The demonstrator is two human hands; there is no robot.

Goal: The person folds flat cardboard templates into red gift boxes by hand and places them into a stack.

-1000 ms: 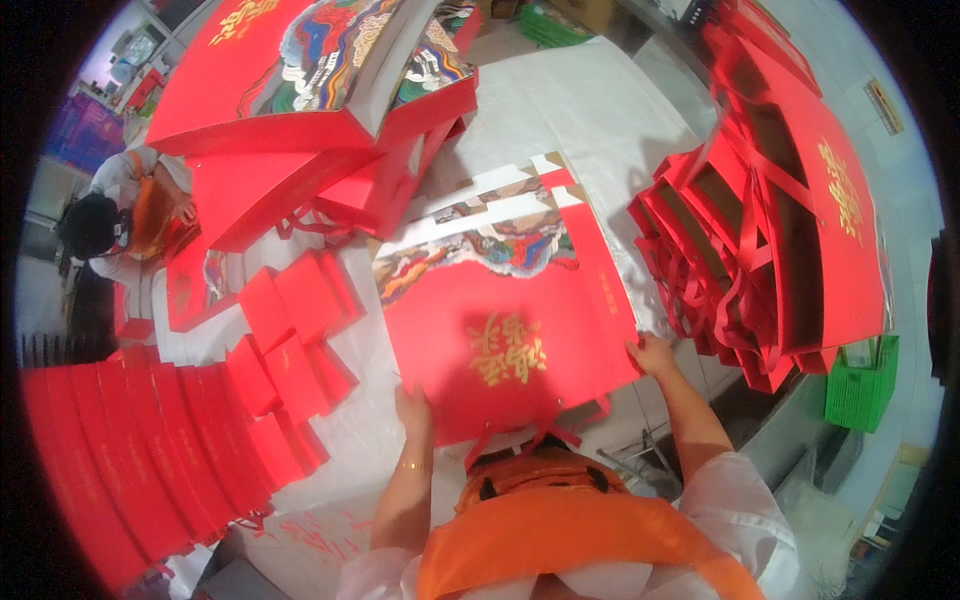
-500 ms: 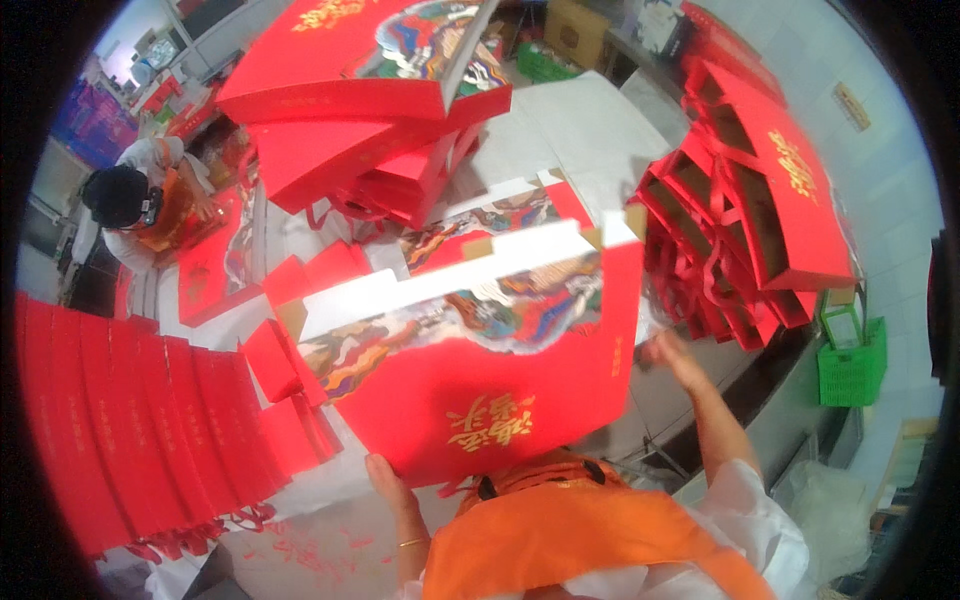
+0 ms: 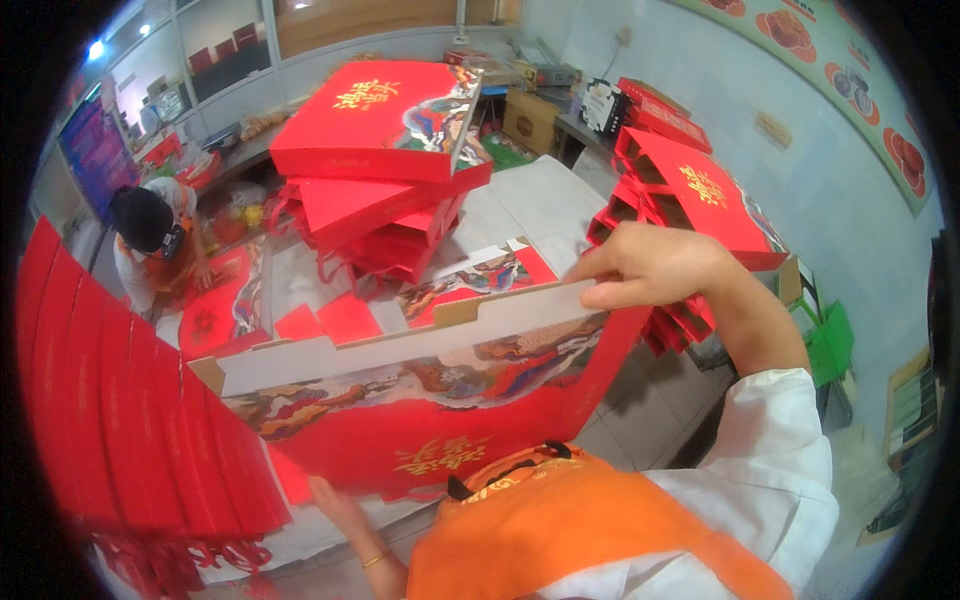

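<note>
A large red gift box [image 3: 360, 455] with a multicoloured landscape band and gold lettering stands tilted in front of me, its white flap edge along the top. My right hand [image 3: 655, 265] pinches the far right end of that top edge between thumb and fingers. Low at the box's left corner is my left hand [image 3: 338, 510], with a thin bangle on the wrist. It is blurred and its fingers are partly hidden, so its grip does not show. Just beyond the box lies another red printed carton [image 3: 475, 285] with raised white flaps.
A long row of red boxes [image 3: 130, 400] with ribbon handles fills the left. Beyond the held box rises a pile of red boxes [image 3: 350, 160]; open red boxes [image 3: 700, 190] are stacked at right. A co-worker [image 3: 155, 240] leans over a box far left. A green crate [image 3: 828, 345] stands right.
My right hand has come up from beside the box onto its top edge. The box has shifted left and toward me, more upright. My left hand has moved left and down. The view has tipped upward.
</note>
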